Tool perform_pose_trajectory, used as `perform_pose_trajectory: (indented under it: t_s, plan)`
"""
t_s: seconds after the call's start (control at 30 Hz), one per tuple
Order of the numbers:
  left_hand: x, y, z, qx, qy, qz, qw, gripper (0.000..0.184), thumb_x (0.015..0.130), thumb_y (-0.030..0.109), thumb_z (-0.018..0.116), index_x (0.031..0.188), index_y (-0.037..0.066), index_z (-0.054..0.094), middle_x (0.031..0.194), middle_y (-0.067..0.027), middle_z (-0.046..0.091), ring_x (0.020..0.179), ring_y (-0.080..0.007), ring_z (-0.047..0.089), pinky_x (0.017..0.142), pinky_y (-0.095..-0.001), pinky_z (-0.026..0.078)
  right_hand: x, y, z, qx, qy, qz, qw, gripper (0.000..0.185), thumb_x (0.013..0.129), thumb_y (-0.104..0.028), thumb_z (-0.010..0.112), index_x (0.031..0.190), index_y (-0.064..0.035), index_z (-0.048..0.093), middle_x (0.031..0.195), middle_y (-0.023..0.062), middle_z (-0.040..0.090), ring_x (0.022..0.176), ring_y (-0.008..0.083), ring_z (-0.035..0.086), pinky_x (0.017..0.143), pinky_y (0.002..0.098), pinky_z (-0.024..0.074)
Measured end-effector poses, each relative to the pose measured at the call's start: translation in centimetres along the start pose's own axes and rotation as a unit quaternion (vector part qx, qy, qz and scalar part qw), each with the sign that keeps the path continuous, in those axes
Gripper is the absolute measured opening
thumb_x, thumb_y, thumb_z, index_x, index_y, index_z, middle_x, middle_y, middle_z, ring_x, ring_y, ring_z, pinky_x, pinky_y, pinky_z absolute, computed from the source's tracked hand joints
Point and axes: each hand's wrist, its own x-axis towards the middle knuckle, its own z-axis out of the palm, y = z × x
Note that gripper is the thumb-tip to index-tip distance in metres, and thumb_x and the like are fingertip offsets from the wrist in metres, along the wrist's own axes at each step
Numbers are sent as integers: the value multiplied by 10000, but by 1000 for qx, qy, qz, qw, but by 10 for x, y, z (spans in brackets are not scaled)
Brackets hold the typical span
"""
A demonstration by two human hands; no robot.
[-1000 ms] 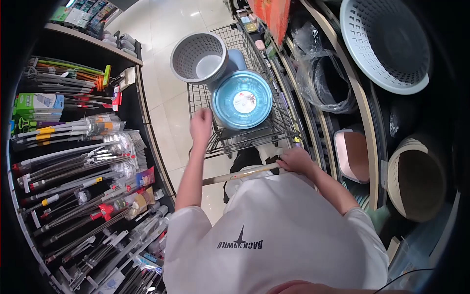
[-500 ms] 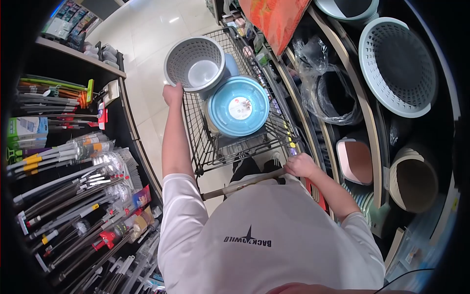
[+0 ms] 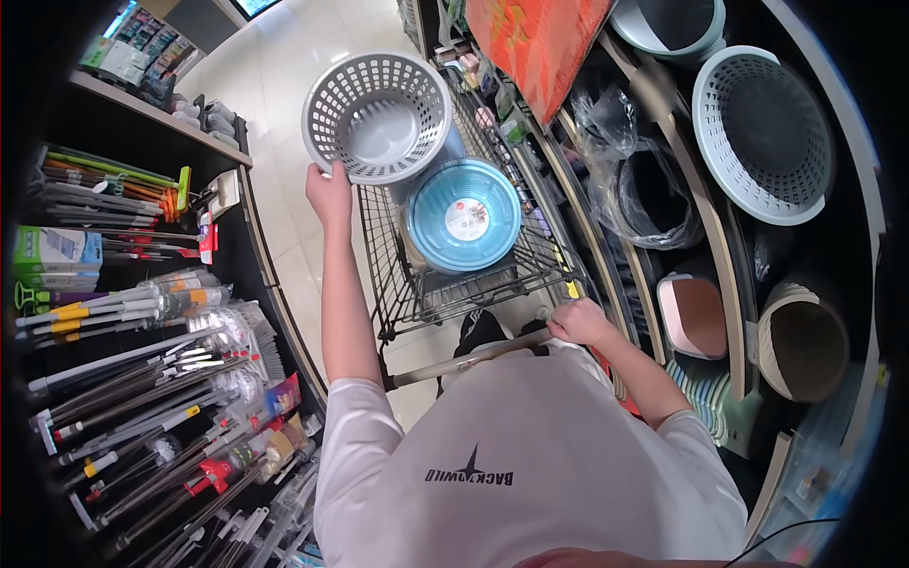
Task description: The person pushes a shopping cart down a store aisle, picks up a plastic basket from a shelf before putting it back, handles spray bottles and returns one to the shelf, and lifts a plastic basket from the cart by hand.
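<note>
My left hand (image 3: 329, 193) is closed on the near rim of a round grey plastic basket (image 3: 377, 171) with slotted walls. The basket is over the far left part of a black wire shopping cart (image 3: 379, 275), its open side toward me. A blue plastic basin (image 3: 436, 244) with a round white label sits in the cart, just right of and nearer than the basket. Wrapped around the right end of the cart's handle bar (image 3: 473, 361) is my right hand (image 3: 579, 322). Part of a bluish item behind the basket is hidden.
Mops and brushes (image 3: 142, 322) hang along the left shelf. On the right shelves (image 3: 729, 303) stand a light blue slotted basket (image 3: 763, 135), a pink bin (image 3: 692, 317) and a beige bin (image 3: 801, 343). An orange sign (image 3: 535, 47) hangs over the cart's right side. Tiled floor (image 3: 275, 114) lies left of the cart.
My left hand has shifted left with the grey basket, which looks larger and shows more of its slotted wall. My right hand stays on the handle bar.
</note>
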Motion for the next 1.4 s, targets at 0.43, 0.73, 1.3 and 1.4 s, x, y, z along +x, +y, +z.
perform_pose_trajectory:
  t_s: [0.43, 0.73, 1.3, 1.4]
  plan:
    - [-292, 131, -76, -334, 10, -19, 942, 160, 930, -20, 714, 1043, -24, 601, 1091, -40, 537, 913, -103, 594, 776, -227, 509, 100, -51, -94, 652, 296, 141, 684, 554, 1089, -180, 501, 1571, -28, 275, 1492, 149, 522, 1326, 249, 557, 1100, 371, 446]
    - [-340, 151, -81, -167, 1, 135, 977, 473, 908, 45, 731, 1330, 22, 519, 1453, -164, 472, 1382, -302, 479, 1123, -431, 438, 77, 3, -94, 857, 239, 165, 426, 454, 1026, -97, 498, 1469, -29, 420, 1411, 132, 573, 1292, 268, 580, 1112, 437, 464]
    - [-342, 157, -118, -279, -41, 88, 955, 1115, 799, 546, 860, 1589, 10, 284, 1566, -165, 399, 1426, -287, 445, 1153, -453, 399, -2, -23, -144, 778, 60, 271, 564, 426, 1015, -375, 639, 1399, -208, 561, 1300, -45, 631, 1056, 67, 632, 777, 281, 574]
    - [-335, 153, -120, -218, -93, 218, 947, 1066, 820, 569, 813, 1581, -6, 337, 1654, -283, 284, 1517, -421, 337, 1197, -524, 335, -2, -24, -108, 806, 104, 268, 518, 309, 1033, -392, 581, 1256, -183, 621, 1112, -25, 667, 802, 75, 622, 580, 234, 512]
